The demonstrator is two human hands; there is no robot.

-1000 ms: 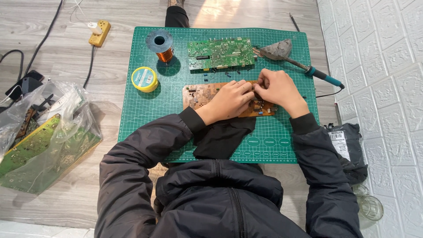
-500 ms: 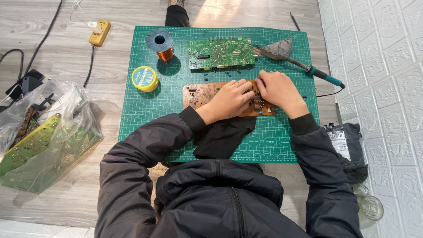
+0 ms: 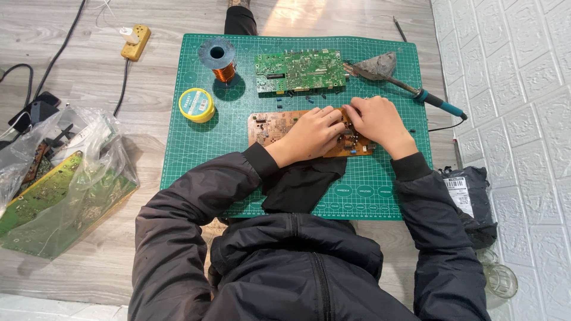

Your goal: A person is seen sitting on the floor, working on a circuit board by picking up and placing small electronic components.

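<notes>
A brown circuit board lies flat in the middle of a green cutting mat. My left hand rests on top of the board, fingers curled toward its right half. My right hand sits at the board's right end, fingertips pinched together against a small part there; what they pinch is too small to make out. The two hands nearly touch. A green circuit board lies just beyond them on the mat.
On the mat: a copper wire spool, a yellow round tin, and a soldering iron on a grey stand. A plastic bag of boards lies left, a yellow power strip far left, a black pouch right.
</notes>
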